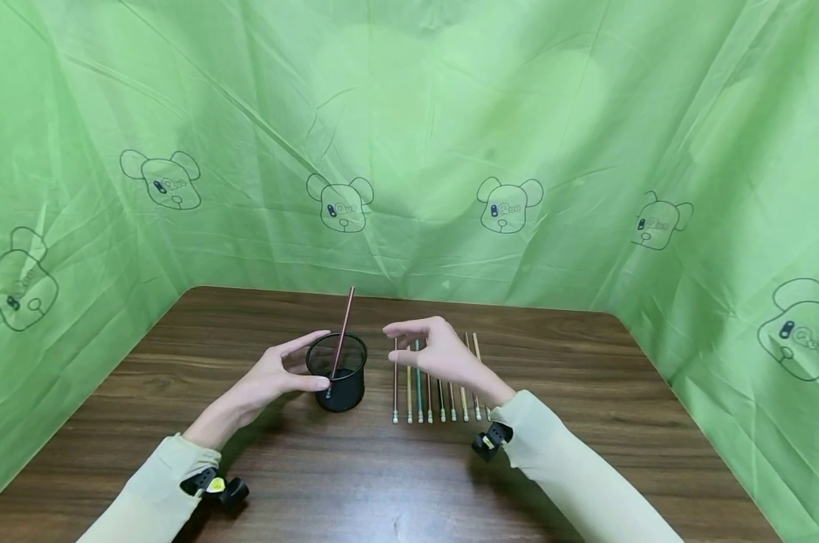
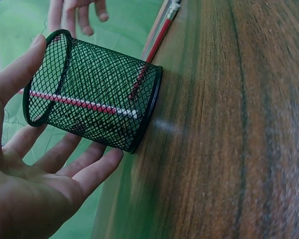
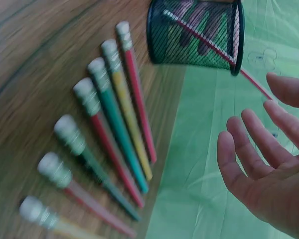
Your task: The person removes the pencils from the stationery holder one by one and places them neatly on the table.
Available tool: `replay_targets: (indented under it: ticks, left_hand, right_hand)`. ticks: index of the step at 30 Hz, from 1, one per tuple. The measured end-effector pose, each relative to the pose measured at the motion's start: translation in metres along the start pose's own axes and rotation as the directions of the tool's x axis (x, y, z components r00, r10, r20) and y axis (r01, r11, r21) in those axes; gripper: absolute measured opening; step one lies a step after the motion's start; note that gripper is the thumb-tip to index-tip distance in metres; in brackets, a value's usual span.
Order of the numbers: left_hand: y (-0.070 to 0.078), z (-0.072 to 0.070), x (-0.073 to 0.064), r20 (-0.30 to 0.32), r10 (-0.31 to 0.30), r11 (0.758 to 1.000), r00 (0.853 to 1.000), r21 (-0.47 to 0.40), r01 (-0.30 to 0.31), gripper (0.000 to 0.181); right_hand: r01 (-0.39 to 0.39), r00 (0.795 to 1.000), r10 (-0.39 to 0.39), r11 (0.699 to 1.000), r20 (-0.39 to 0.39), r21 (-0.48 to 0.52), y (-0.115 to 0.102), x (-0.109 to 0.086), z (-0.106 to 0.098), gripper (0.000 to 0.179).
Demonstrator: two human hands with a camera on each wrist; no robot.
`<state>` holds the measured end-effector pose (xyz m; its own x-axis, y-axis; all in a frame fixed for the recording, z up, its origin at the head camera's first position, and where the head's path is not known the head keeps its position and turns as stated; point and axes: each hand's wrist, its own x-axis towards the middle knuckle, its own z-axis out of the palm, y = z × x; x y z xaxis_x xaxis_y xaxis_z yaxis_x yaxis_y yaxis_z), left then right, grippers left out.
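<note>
A black wire-mesh pencil cup [image 1: 347, 394] stands upright on the table, with one red pencil [image 1: 348, 311] leaning in it, its eraser end down. My left hand [image 1: 267, 381] holds the cup from the left side, thumb by the rim and the fingers spread along the mesh wall. To the right of the cup, my right hand [image 1: 440, 351] hovers over a row of pencils, its fingers loosely bent with nothing between them. Among those pencils, eraser ends toward me, are a teal pencil [image 3: 118, 134], a yellow pencil [image 3: 131, 119] and a red pencil [image 3: 139, 104].
The brown wood-grain table [image 1: 355, 483] extends around the cup and the pencils. Green cloth [image 1: 423, 113] with printed bear faces hangs behind it and along both sides. A small black camera sits at each wrist.
</note>
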<state>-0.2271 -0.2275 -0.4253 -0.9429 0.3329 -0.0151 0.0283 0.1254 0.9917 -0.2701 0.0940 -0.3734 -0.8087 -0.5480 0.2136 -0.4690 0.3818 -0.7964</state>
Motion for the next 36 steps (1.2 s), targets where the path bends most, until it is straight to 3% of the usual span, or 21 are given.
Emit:
replay_targets:
  ticks: [8,21,28,36]
  left_hand:
    - [-0.002,0.0,0.001,0.009,0.005,1.0,1.0,-0.005,-0.005,0.085]
    - [-0.003,0.0,0.001,0.005,0.004,1.0,1.0,0.005,-0.004,0.083]
    - [-0.003,0.0,0.001,0.007,0.01,1.0,1.0,0.0,-0.01,0.082]
    - [-0.002,-0.001,0.001,0.008,0.009,1.0,1.0,0.007,-0.009,0.082]
  right_hand:
    - [0.044,0.999,-0.044,0.999,-0.014,0.016,-0.016,0.022,0.021,0.049]
    - [0.014,0.999,-0.014,1.0,-0.034,0.005,-0.02,0.043,0.053,0.048]
    - [0.005,0.999,-0.003,1.0,-0.051,0.026,-0.016,0.049,0.06,0.053]
    - [0.023,0.997,-0.02,0.999,-0.071,0.033,-0.017,0.051,0.058,0.044]
